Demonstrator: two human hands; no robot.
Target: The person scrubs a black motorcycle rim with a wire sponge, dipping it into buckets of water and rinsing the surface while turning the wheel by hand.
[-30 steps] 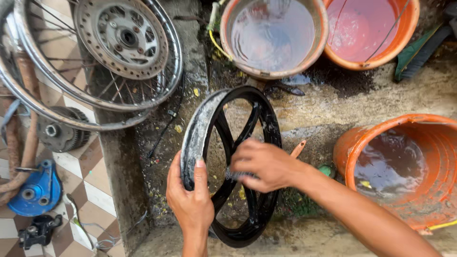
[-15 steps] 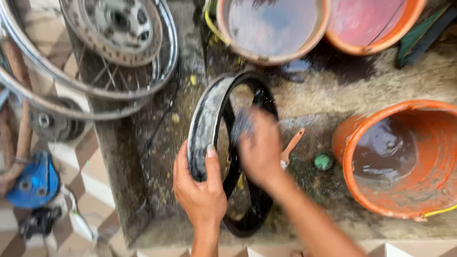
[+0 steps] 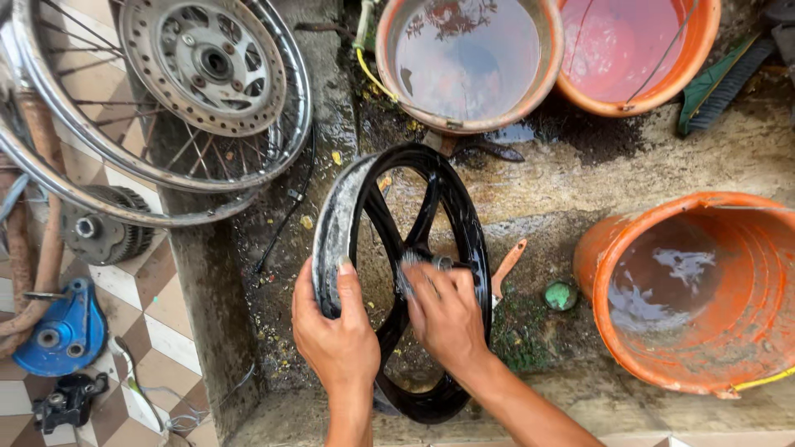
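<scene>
A black alloy motorcycle wheel rim [image 3: 460, 215] stands upright on wet concrete, its outer band smeared with soapy foam. My left hand [image 3: 335, 331] grips the near left edge of the rim and holds it up. My right hand [image 3: 443, 314] is inside the rim at the hub, closed on a small grey scouring pad [image 3: 414, 263] pressed against the spokes.
Two spoked wheels [image 3: 174, 99] with a brake disc lean at the upper left. Water-filled orange buckets sit at the top [image 3: 468, 62], top right [image 3: 629, 54] and right [image 3: 696, 290]. An orange-handled brush [image 3: 507, 265] and a green lump [image 3: 560, 295] lie by the rim. Blue hub cover [image 3: 58, 331] on tiles.
My right hand moved from the upper part of the rim down to the hub, scrubbing. The left hand kept its grip. The view shifted slightly.
</scene>
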